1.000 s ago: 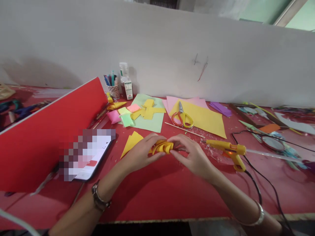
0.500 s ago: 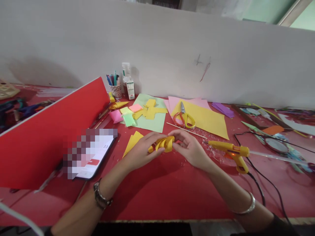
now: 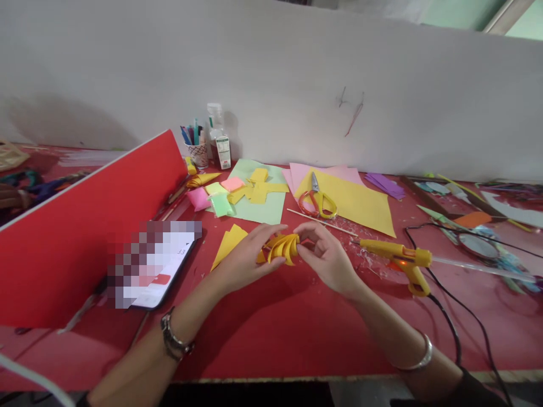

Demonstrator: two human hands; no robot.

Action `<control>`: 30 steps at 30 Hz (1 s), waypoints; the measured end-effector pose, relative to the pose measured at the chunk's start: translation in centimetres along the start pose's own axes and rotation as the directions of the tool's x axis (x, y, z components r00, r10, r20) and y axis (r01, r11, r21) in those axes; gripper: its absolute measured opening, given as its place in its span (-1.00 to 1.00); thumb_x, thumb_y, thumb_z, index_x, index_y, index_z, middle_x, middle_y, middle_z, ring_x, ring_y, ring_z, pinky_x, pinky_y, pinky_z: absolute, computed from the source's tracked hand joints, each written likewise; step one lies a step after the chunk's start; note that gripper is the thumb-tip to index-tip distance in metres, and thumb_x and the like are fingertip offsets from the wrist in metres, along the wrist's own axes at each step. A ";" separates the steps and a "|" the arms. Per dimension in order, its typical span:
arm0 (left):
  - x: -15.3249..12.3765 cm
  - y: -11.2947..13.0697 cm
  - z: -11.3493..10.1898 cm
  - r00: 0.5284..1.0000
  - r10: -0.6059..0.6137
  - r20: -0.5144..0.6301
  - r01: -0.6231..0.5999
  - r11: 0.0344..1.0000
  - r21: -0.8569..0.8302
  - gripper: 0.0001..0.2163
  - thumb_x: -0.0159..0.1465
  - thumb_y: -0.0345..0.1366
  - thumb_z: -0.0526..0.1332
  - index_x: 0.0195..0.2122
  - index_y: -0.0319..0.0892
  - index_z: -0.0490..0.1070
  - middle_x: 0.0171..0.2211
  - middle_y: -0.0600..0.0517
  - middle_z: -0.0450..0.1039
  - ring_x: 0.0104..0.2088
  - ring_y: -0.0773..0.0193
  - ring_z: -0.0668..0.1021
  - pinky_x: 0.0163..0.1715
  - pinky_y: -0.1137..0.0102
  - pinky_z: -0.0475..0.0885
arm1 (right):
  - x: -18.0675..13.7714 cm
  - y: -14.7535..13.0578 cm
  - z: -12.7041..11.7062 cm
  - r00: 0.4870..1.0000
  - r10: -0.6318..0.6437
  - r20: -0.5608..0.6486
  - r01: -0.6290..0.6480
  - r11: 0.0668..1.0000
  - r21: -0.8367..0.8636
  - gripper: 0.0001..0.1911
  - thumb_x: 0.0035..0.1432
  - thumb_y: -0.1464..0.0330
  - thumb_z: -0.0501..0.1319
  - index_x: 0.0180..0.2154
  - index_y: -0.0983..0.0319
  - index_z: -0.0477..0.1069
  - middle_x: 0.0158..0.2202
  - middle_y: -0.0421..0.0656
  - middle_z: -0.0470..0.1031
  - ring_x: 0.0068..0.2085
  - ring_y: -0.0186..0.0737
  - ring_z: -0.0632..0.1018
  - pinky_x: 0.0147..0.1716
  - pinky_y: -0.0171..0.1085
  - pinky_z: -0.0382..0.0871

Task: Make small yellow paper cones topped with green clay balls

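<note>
Between my two hands is a yellow paper piece with several curled strips [image 3: 283,249], held just above the red table. My left hand [image 3: 248,255] is closed around its left side, thumb below and fingers above. At its right end, my right hand [image 3: 326,253] pinches the paper's edge between thumb and fingers. Some of the paper is hidden behind the fingers. Folded yellow paper [image 3: 228,244] lies on the table just behind my left hand. To the right of my right hand rests a yellow glue gun [image 3: 392,254] with a small orange light lit.
Scissors [image 3: 316,200] lie on yellow and pink sheets at the back, a thin stick [image 3: 320,221] in front. Left are a phone [image 3: 163,280] and an upright red board [image 3: 93,226]. A pen cup [image 3: 197,154] and bottle [image 3: 221,148] stand by the wall. A black cord [image 3: 470,322] runs at right.
The curled strips have turned slightly and look more fanned out between my hands. Both hands keep their hold in nearly the same place. The view has shifted a little.
</note>
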State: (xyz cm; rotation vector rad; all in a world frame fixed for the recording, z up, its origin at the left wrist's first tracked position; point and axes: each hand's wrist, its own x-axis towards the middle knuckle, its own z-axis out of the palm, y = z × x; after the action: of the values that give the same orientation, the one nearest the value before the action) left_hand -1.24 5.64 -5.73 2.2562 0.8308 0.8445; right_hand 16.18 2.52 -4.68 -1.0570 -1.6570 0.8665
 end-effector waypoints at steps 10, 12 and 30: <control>-0.2 0.3 -0.4 0.992 0.017 0.129 -0.026 0.997 0.073 -0.29 -0.01 -0.13 0.25 0.11 -0.05 -0.10 0.01 -0.12 0.17 -0.10 0.09 0.39 -0.21 0.19 0.38 | -0.2 -0.1 -0.1 0.996 -0.084 -0.015 0.082 0.991 -0.110 -0.81 0.01 0.52 0.10 -0.28 0.19 0.32 -0.34 -0.19 0.35 -0.33 -0.37 0.44 -0.34 -0.34 0.38; -0.3 0.3 -0.6 0.991 0.049 0.124 -0.056 0.997 0.049 -0.24 -0.06 -0.05 0.26 0.12 -0.06 -0.09 0.03 -0.14 0.15 -0.04 0.04 0.35 -0.13 0.13 0.33 | -0.2 -0.2 -0.2 0.994 -0.109 -0.029 0.105 0.988 -0.115 -0.80 0.01 0.54 0.10 -0.30 0.19 0.33 -0.34 -0.19 0.35 -0.33 -0.38 0.43 -0.35 -0.35 0.38; -0.3 0.8 0.1 0.983 0.107 0.152 -0.094 0.992 -0.090 -0.27 -0.07 -0.18 0.31 0.10 -0.05 -0.02 0.00 -0.08 0.29 -0.05 0.10 0.39 -0.11 0.21 0.33 | -1.1 -1.3 -0.4 0.947 -0.232 0.223 0.264 0.956 -0.125 -0.82 0.02 0.52 0.11 -0.33 0.16 0.38 -0.29 -0.18 0.31 -0.25 -0.32 0.41 -0.26 -0.27 0.38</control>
State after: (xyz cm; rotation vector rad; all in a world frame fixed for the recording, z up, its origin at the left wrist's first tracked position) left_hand -1.10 4.92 -5.36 2.2730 0.6043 0.7214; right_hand 16.43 1.09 -3.79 -0.8558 -2.0097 0.7084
